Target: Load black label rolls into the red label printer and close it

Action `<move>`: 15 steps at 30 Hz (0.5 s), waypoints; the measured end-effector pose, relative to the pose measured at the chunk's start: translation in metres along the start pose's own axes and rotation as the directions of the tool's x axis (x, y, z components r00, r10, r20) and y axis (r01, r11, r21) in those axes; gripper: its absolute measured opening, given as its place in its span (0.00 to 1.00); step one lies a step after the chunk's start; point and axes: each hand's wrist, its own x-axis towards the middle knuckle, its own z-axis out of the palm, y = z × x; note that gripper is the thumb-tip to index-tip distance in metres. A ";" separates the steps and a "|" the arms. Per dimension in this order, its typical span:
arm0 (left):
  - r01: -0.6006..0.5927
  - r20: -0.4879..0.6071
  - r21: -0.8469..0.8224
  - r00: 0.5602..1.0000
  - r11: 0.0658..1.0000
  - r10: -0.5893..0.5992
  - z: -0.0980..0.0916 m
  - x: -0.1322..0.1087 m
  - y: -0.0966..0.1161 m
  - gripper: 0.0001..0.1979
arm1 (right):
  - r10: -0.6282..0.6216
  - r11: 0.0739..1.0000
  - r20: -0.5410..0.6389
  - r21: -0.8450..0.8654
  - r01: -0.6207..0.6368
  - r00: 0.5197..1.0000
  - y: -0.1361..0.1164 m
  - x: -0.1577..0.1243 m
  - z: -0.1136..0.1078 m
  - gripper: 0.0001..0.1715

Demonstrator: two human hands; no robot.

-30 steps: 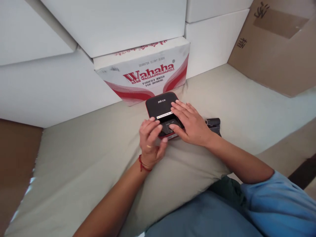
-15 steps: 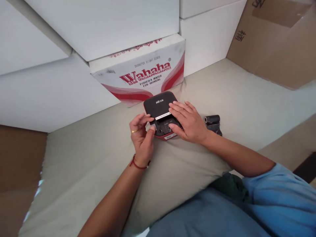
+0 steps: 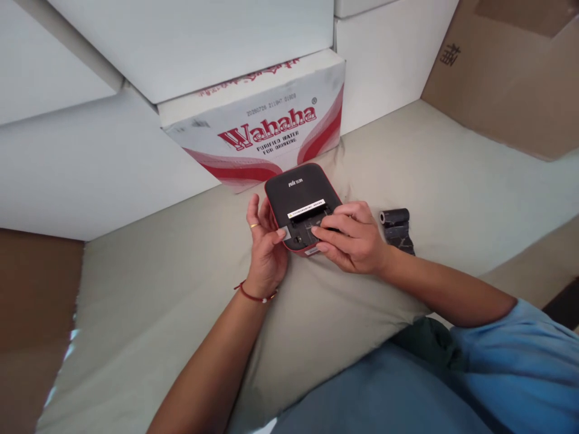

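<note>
A small printer (image 3: 296, 187), black on top with red sides, lies on the cloth before me, a white strip of print across its middle. Below that strip is a dark recess, partly covered by fingers. My left hand (image 3: 266, 244) grips the printer's left edge, with the thumb on its front left corner near a pale patch and the other fingers along the side. My right hand (image 3: 355, 238) bends over the front right part, its fingertips pressed together on the recess; whether they pinch a small part there cannot be made out.
Behind the printer stands a white and red Wahaha water carton (image 3: 271, 126), against stacked white boxes (image 3: 194, 42). A black roll (image 3: 394, 217) with its loose end unrolled lies to the right. Brown cardboard boxes stand at the right (image 3: 511, 84) and left (image 3: 40, 301).
My right hand has slid down from the lid to the front of the printer, its fingers now curled. My left fingers have moved from the top to the left side.
</note>
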 end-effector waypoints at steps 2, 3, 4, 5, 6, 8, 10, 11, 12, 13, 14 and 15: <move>-0.003 0.012 0.022 1.000 1.000 0.003 0.001 0.001 0.001 0.44 | 0.005 1.000 0.007 0.005 -0.005 1.000 -0.001 0.001 -0.001 0.18; -0.006 0.019 0.017 1.000 1.000 0.006 0.002 0.001 0.001 0.45 | -0.005 1.000 -0.006 0.004 0.005 1.000 -0.001 0.001 -0.001 0.17; -0.006 0.025 0.005 1.000 1.000 0.006 0.002 0.001 0.001 0.47 | -0.025 1.000 -0.030 0.002 0.025 0.999 -0.001 0.002 -0.001 0.17; -0.003 0.032 -0.006 0.999 1.000 0.003 0.002 0.001 0.001 0.47 | -0.050 0.999 -0.056 -0.001 0.050 0.997 -0.002 0.003 -0.002 0.16; 0.000 0.038 -0.011 0.999 1.000 0.000 0.001 0.001 -0.001 0.48 | -0.074 0.997 -0.074 -0.001 0.074 0.995 -0.002 0.005 -0.003 0.16; 0.007 0.050 -0.001 0.999 1.000 -0.007 0.000 0.001 -0.004 0.49 | -0.094 0.995 -0.065 0.021 0.096 0.993 -0.004 0.012 -0.010 0.17; -0.007 0.048 0.010 0.999 1.000 0.006 0.000 0.001 -0.010 0.48 | -0.053 0.994 -0.015 0.095 0.054 0.998 -0.005 0.026 -0.022 0.23; -0.022 0.039 0.007 0.999 1.000 0.022 0.000 0.002 -0.013 0.47 | 0.001 0.991 0.011 0.135 -0.003 1.000 -0.004 0.036 -0.029 0.27; -0.042 0.024 0.002 0.999 0.999 0.042 0.001 0.002 -0.016 0.46 | 0.066 0.984 0.039 0.160 -0.072 0.997 -0.004 0.048 -0.035 0.30; -0.055 0.011 -0.004 0.998 0.998 0.055 0.002 0.002 -0.018 0.45 | 0.132 0.977 0.079 0.158 -0.144 0.988 -0.002 0.061 -0.040 0.30; -0.065 -0.003 -0.017 0.998 0.998 0.065 0.003 0.002 -0.021 0.44 | 0.190 0.971 0.138 0.121 -0.207 0.972 0.000 0.075 -0.043 0.29; -0.070 -0.015 -0.033 0.997 0.997 0.070 0.004 0.003 -0.022 0.43 | 0.236 0.967 0.215 0.047 -0.251 0.948 0.002 0.090 -0.043 0.26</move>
